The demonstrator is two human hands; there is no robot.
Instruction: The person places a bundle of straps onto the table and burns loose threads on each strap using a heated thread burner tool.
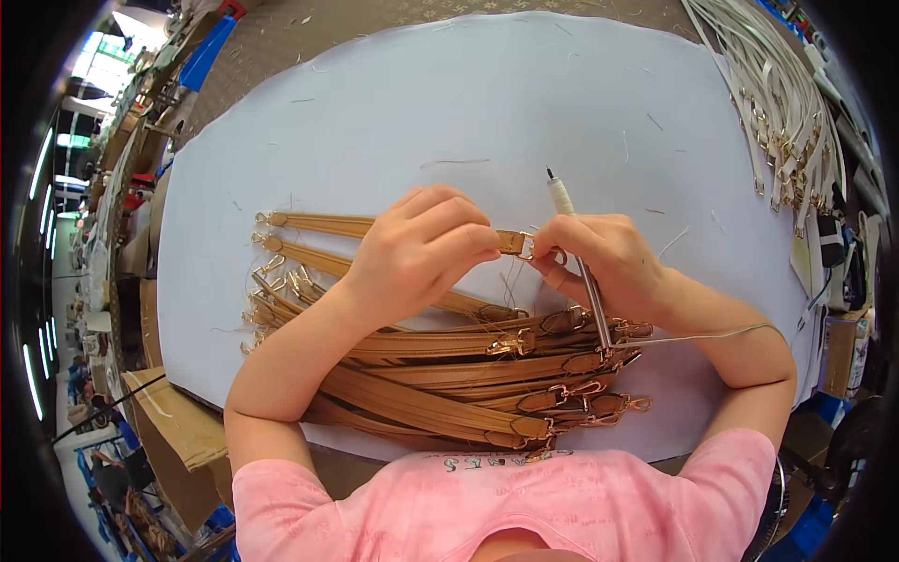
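My left hand [426, 245] is closed on a tan leather strap [511, 243], whose end sticks out past the fingertips. A gold-coloured metal buckle [527, 245] sits at that end, and the fingertips of my right hand [609, 258] pinch it. The same right hand also holds a slim pen-shaped tool [561, 195] with a pale wrapped grip and dark tip pointing away from me. A thin cord [693, 338] runs from the tool's rear across my right forearm. Loose threads [508, 281] hang below the strap end. Several more tan straps [421, 377] with gold clasps lie piled under my hands.
A white sheet [375, 112] covers the work surface, with thread scraps [455, 162] scattered over it. Many pale straps with gold clasps [796, 155] hang over the right far edge. A cardboard box [178, 417] stands at the near left.
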